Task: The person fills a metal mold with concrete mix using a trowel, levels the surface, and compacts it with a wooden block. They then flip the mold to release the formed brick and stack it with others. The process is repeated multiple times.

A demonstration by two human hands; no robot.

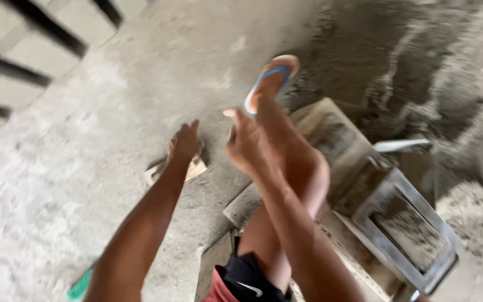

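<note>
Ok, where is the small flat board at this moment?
In the head view the small flat board lies on the concrete floor left of centre, right under the left hand, left of the raised knee.

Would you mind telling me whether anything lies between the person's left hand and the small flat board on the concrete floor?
Nothing visible does. The left hand is already down over the small flat board, its fingers covering the board's upper part. The right hand is raised beside it, apart from the board.
</note>
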